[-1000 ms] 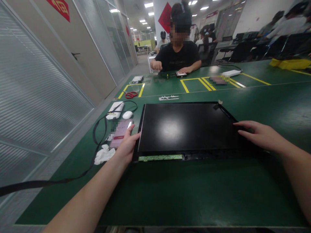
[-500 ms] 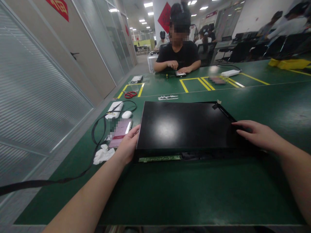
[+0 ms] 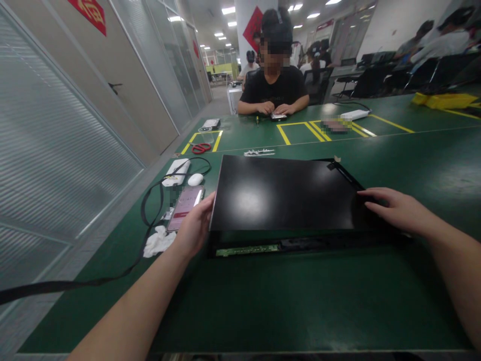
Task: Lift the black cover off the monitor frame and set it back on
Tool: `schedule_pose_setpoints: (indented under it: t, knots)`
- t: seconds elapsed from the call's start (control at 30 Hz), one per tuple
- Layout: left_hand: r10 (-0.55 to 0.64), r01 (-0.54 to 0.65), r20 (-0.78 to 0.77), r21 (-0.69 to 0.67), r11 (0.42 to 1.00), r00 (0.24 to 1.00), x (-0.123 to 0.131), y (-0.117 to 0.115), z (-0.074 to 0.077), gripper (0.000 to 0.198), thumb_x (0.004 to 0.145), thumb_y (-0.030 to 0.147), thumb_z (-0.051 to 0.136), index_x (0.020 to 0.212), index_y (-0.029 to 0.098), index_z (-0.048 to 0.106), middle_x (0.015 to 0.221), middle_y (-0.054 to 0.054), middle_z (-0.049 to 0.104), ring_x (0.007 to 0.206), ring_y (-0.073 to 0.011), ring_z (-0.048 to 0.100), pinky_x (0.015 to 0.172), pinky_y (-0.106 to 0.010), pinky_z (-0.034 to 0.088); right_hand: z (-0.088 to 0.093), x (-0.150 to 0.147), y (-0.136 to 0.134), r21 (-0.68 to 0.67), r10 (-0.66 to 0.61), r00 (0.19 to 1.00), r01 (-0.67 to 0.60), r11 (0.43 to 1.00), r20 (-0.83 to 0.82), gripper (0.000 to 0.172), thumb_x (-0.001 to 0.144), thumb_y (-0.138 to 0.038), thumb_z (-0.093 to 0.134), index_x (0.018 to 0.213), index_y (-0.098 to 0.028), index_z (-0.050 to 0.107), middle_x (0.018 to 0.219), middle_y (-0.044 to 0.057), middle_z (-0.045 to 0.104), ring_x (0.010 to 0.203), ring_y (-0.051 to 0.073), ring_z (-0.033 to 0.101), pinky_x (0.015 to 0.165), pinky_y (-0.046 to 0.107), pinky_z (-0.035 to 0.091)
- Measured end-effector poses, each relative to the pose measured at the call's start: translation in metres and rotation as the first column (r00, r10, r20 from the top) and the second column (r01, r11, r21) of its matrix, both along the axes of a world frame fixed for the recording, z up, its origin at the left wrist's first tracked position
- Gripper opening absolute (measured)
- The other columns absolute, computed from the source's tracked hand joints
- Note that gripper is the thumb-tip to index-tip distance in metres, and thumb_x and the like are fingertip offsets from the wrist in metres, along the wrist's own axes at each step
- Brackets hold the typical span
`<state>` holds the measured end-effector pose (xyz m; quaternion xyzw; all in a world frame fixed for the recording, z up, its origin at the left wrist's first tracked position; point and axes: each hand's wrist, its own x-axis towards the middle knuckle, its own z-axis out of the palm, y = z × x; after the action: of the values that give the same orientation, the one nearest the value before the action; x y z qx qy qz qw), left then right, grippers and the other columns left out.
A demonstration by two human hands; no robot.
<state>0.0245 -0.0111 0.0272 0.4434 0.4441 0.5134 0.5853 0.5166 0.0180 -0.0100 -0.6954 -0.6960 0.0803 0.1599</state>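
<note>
A black, glossy LCD panel (image 3: 278, 195) is tilted over a dark frame (image 3: 319, 244), its left side raised. Along the frame's front edge runs a green circuit board strip (image 3: 248, 250). My left hand (image 3: 196, 223) grips the panel's left edge, its fingertips partly hidden behind it. At the right edge, my right hand (image 3: 393, 205) has its thumb and fingers closed on the rim, where panel and frame meet. A small pale tab (image 3: 337, 159) sticks up at the far right corner.
On my left lie a phone (image 3: 186, 206), crumpled tissue (image 3: 160, 241), a white mouse-shaped object (image 3: 195, 179), a white box (image 3: 176, 172) and a black strap (image 3: 112, 277). Red-handled scissors (image 3: 201, 148) lie farther back. Across the table (image 3: 300, 311) a person (image 3: 276, 85) handles a small device.
The left side of the panel has risen slightly, and the gap above the circuit board strip is wider. My right hand has hardly moved.
</note>
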Motion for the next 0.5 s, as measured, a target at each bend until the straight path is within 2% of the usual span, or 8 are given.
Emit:
schedule_pose_setpoints:
  t: [0.13,0.27,0.4,0.5]
  knots:
    - [-0.070,0.070,-0.007,0.077,0.995,0.998,0.005,-0.009,0.008,0.054,0.081,0.032,0.067,0.134,0.024,0.064,0.130,-0.006,0.069,0.126,-0.0328,0.058,0.100,-0.038,0.050,0.000,0.000,-0.001,-0.013,-0.004,1.000,0.004,1.000,0.002,0.052,0.074,-0.049,0.050,0.114,-0.023,0.071,0.124,0.010,0.069,0.113,0.032,0.064,0.101,0.051,0.050]
    - [-0.128,0.124,0.033,0.105,0.987,0.991,0.006,-0.015,0.011,0.071,0.076,0.028,0.073,0.144,0.022,0.054,0.137,-0.010,0.064,0.130,-0.0351,0.055,0.105,-0.043,0.047,0.004,-0.004,-0.003,-0.022,-0.029,1.000,0.029,0.999,0.000,0.050,0.075,-0.049,0.050,0.114,-0.025,0.070,0.124,0.009,0.070,0.108,0.031,0.067,0.097,0.049,0.052]
    - [-0.146,0.140,0.048,0.101,0.985,0.988,0.006,-0.015,0.012,0.077,0.075,0.027,0.074,0.147,0.022,0.050,0.138,-0.010,0.063,0.132,-0.0356,0.054,0.109,-0.044,0.044,0.010,-0.013,-0.005,-0.052,-0.158,0.985,0.154,0.987,-0.072,0.063,0.076,-0.055,0.051,0.130,-0.024,0.063,0.123,0.010,0.070,0.099,0.031,0.069,0.088,0.046,0.056]
    - [-0.148,0.142,0.050,0.107,0.984,0.988,0.006,-0.016,0.013,0.080,0.074,0.025,0.075,0.149,0.025,0.048,0.144,-0.008,0.059,0.136,-0.0352,0.049,0.110,-0.043,0.043,0.012,-0.016,-0.005,-0.056,-0.273,0.953,0.268,0.962,-0.130,0.071,0.077,-0.059,0.049,0.135,-0.018,0.060,0.124,0.013,0.070,0.104,0.032,0.068,0.091,0.045,0.055]
